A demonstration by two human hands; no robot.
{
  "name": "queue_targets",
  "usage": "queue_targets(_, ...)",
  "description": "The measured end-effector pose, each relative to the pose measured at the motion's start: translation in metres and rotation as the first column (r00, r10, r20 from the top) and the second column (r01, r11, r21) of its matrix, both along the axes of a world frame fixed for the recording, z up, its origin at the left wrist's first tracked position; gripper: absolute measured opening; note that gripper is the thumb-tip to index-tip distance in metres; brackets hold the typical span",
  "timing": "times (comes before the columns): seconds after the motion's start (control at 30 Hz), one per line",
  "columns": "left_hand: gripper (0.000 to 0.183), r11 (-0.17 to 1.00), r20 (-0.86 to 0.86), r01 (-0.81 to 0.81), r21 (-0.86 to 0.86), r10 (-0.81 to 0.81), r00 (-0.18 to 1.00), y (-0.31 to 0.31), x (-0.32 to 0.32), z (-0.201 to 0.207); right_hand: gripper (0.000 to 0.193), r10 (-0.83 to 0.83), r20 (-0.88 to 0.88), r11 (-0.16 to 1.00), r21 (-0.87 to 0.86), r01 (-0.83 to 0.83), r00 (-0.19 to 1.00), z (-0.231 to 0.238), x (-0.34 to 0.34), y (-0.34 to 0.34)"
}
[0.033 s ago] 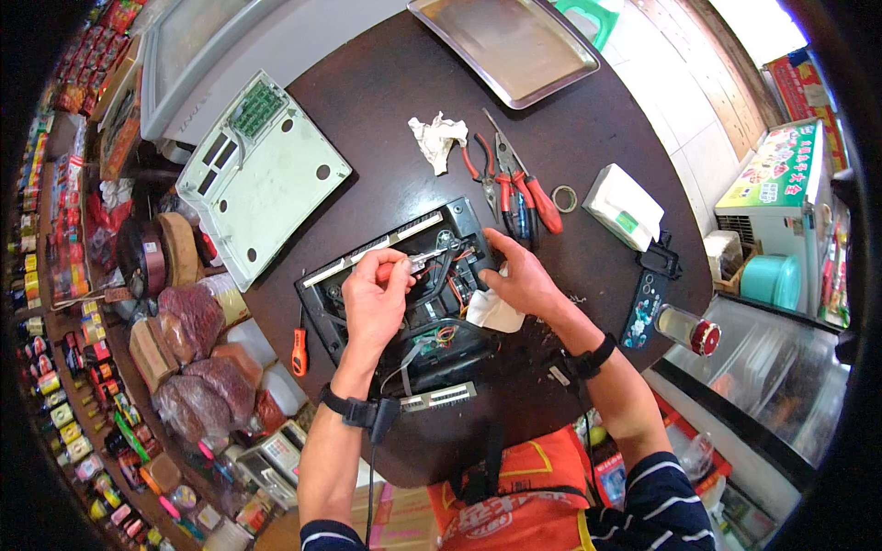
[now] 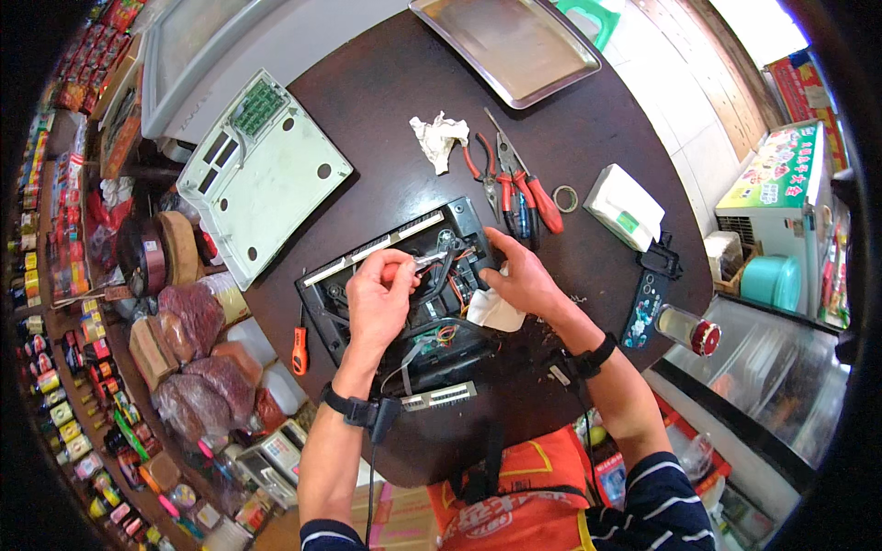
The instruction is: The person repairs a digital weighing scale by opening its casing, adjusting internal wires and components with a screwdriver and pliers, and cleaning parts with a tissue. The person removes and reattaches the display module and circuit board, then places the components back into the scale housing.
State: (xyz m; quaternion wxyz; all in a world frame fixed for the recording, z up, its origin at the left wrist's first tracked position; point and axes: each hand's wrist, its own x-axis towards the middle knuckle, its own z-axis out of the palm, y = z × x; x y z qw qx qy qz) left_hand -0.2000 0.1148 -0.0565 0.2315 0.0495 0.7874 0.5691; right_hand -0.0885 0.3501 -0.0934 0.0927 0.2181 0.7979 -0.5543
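An opened black device housing (image 2: 322, 317) lies on the dark table, with wires, metal arms and light strips exposed. My left hand (image 2: 378, 298) is closed on a small red-handled tool, probably a screwdriver (image 2: 428, 260). Its metal end points right, towards a metal fitting inside the housing; whether the tip touches is too small to tell. My right hand (image 2: 528, 275) grips the housing's right edge, thumb inside and fingers along the outside. Beside its thumb, partly under the hand, is a white piece of tissue (image 2: 496, 310).
A pale green cover with a circuit board (image 2: 303, 151) lies at the left. Red-handled pliers (image 2: 505, 184), a tape ring (image 2: 565, 199), crumpled tissue (image 2: 439, 140) and a tissue pack (image 2: 625, 207) lie beyond. An orange-handled screwdriver (image 2: 299, 349), metal tray (image 2: 519, 55), phone (image 2: 640, 308) and jar (image 2: 687, 329) surround the work.
My left fingers have shifted slightly on the red-handled tool, and more of its metal shaft shows. My right hand holds its place on the housing.
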Motion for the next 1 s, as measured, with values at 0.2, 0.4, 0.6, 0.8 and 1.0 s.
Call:
queue_targets(0.2, 0.012, 0.999, -0.112, -0.026, -0.034, 0.022, 0.993, -0.012, 0.001, 0.005, 0.075, 0.045, -0.035, 0.992, 0.117, -0.041, 0.998, -0.007, -0.006, 0.003)
queue_targets(0.4, 0.010, 0.996, -0.353, -0.083, -0.024, 0.069, 0.933, -0.027, 0.003, 0.016, 0.068, 0.169, 0.051, 0.969, 0.177, -0.175, 0.984, 0.010, -0.003, 0.010)
queue_targets(0.6, 0.019, 0.927, -0.157, -0.223, 0.302, 0.280, 0.947, -0.093, 0.023, 0.028, 0.049, 0.201, 0.276, 0.972, 0.064, -0.227, 0.940, 0.029, 0.034, 0.019)
queue_targets(0.8, 0.030, 0.709, 0.241, -0.607, 0.359, 0.557, 0.795, -0.179, 0.070, 0.007, 0.040, 0.205, 0.214, 0.974, 0.051, -0.220, 0.955, 0.024, 0.069, 0.013)
queue_targets(1.0, 0.025, 0.824, 0.142, -0.566, -0.011, 0.562, 0.815, -0.233, 0.134, -0.020, 0.044, 0.231, 0.285, 0.969, 0.018, -0.246, 0.930, 0.010, 0.106, 0.006)
